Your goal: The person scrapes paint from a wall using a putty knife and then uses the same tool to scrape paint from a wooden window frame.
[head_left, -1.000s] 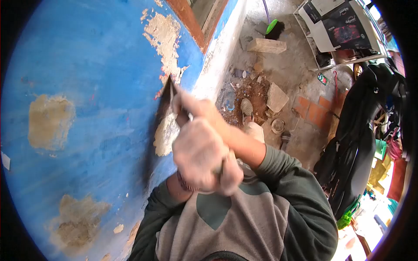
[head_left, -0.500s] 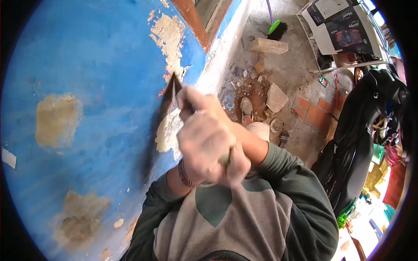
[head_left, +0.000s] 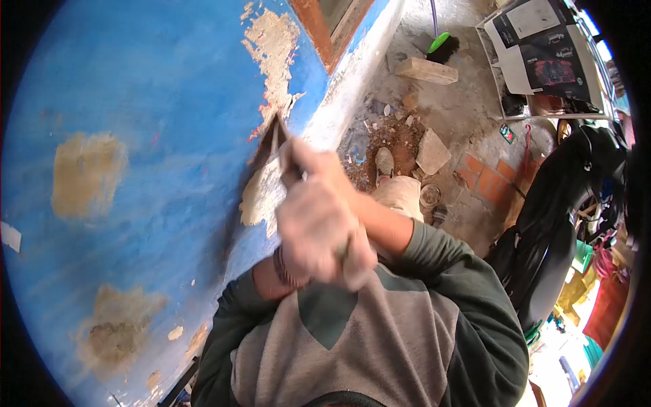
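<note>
Both my hands are closed around one tool, apparently a scraper [head_left: 276,139], whose dark, narrow metal blade points up the wall. My right hand [head_left: 317,166] grips it nearer the blade. Closer to my body, my left hand [head_left: 315,220] is a fist around the handle end, blurred by motion. Most of the handle is hidden by the fingers. The blade tip meets the blue wall [head_left: 169,136] at the lower edge of a peeled pale patch [head_left: 271,54]. Another bare patch [head_left: 256,197] lies beside the blade, lower down.
Rubble and a stone slab [head_left: 432,152] lie on the floor by my shoe [head_left: 384,161]. Beyond are a block [head_left: 427,70] and a broom [head_left: 442,46]. Bricks [head_left: 488,175], a printed box [head_left: 542,61] and black fabric [head_left: 563,203] are at right. A wooden frame [head_left: 322,34] borders the wall.
The view has shifted slightly, with the wall patches a little higher or lower in it. Both hands keep their hold, and the blade tip stays near the same peeled edge.
</note>
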A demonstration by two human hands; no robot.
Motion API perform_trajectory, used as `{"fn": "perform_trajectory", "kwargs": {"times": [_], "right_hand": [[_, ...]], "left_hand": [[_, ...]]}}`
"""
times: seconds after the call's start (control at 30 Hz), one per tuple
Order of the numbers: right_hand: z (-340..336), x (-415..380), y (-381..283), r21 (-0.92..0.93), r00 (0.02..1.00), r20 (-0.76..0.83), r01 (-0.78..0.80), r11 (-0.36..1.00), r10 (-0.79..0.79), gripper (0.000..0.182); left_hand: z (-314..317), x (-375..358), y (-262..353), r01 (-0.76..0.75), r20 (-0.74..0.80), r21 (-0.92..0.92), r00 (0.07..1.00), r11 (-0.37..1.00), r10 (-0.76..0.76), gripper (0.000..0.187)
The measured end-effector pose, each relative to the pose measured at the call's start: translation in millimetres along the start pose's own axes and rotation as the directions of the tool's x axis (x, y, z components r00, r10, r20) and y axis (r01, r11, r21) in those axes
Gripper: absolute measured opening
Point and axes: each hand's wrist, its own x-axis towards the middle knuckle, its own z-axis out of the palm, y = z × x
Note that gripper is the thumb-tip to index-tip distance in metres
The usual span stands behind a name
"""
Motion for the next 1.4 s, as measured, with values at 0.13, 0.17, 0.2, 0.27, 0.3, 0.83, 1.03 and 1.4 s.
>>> {"fn": "perform_trajectory", "kwargs": {"times": [0.13,0.17,0.2,0.27,0.3,0.83,1.03,1.4], "right_hand": [[-3,-5,-3,0.03,1.0,0.023,0.013,0.999,-0.013,0.016],[-2,-7,-6,0.076,0.995,0.036,0.086,0.993,-0.089,0.016],[4,-7,-14,0.067,0.984,0.014,0.174,0.982,-0.176,0.016],[1,-1,-11,0.039,0.999,0.003,0.035,0.999,-0.035,0.017],[-3,4,-7,0.005,0.994,-0.007,-0.107,0.994,0.107,0.019],[30,-29,-22,0.03,0.984,0.03,0.173,0.985,-0.174,0.026],[37,-29,-14,-0.002,0.961,0.035,0.273,0.962,-0.273,0.056],[31,-24,-15,-0.103,0.979,0.091,0.192,0.976,-0.183,0.043]], "left_hand": [[-1,7,5,0.016,0.06,0.013,0.998,1.0,-0.017,0.011],[-3,11,20,0.01,0.054,-0.005,0.998,1.0,-0.01,0.011],[-9,12,29,0.021,0.081,-0.012,0.997,1.0,-0.02,0.012],[-7,13,12,-0.027,0.065,0.003,0.998,1.0,0.026,0.012],[-5,11,0,-0.073,0.045,0.018,0.996,0.997,0.072,0.011],[-21,-11,47,0.048,-0.181,-0.003,0.982,0.999,-0.048,0.01],[-39,-17,45,-0.036,0.023,-0.079,0.999,0.996,0.038,0.008],[-40,-18,38,-0.025,0.023,-0.067,0.999,0.997,0.026,0.009]]}}
